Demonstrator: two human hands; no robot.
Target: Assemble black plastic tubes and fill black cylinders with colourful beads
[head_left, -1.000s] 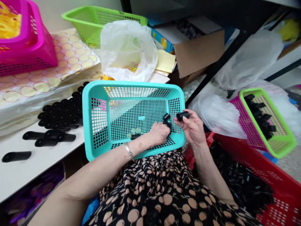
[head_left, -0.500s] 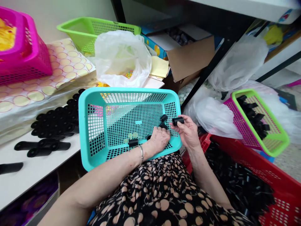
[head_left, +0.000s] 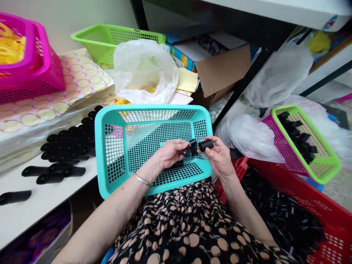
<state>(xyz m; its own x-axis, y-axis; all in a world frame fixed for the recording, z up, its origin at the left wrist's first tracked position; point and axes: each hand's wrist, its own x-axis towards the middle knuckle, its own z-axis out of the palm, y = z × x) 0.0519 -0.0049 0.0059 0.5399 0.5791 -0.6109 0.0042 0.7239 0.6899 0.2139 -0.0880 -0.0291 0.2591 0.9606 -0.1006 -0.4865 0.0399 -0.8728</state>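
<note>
A turquoise plastic basket rests in front of my lap with a few black pieces inside. Over it, my right hand pinches a hollow black tube, its open end facing left. My left hand has thumb and fingers closed on a small round black cap with a hole in its face. The cap and tube are apart, with a short gap between them. Another black piece lies in the basket below my left hand, partly covered by it.
At left, several black cylinders stand or lie on a white table. A red crate full of black parts sits at lower right. Beyond it is a green basket with black pieces. A plastic bag and cardboard box are behind.
My left hand has risen from the basket floor and moved left, now holding a small black cap. My right hand keeps the black tube, turned slightly and a little lower.
</note>
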